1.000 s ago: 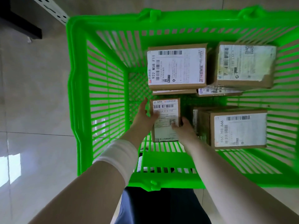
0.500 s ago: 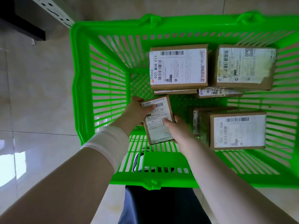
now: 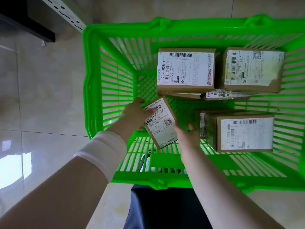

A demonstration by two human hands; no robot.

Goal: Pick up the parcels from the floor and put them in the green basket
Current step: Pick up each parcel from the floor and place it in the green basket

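Note:
A green slatted basket [image 3: 92, 83] fills the view on a tiled floor. Inside it I hold a small brown parcel [image 3: 160, 124] with a white label, tilted, near the basket's near-left corner. My left hand [image 3: 132, 115] grips its left edge with the thumb over the label. My right hand [image 3: 186, 136] touches its right edge, fingers spread. Further in lie a labelled parcel [image 3: 185, 70], a second one [image 3: 252, 70] at the far right, and a third [image 3: 244, 132] at the near right, with flatter parcels [image 3: 226, 95] underneath.
Pale glossy floor tiles [image 3: 41, 96] lie left of the basket. A dark piece of furniture [image 3: 28, 19] and a white perforated rail [image 3: 66, 12] stand at the top left. My dark trouser leg [image 3: 165, 209] is below the basket's near rim.
The small parcel has tilted and shifted left toward the basket's near-left corner. My left thumb now lies on its label, and my right fingers have spread open along its right edge.

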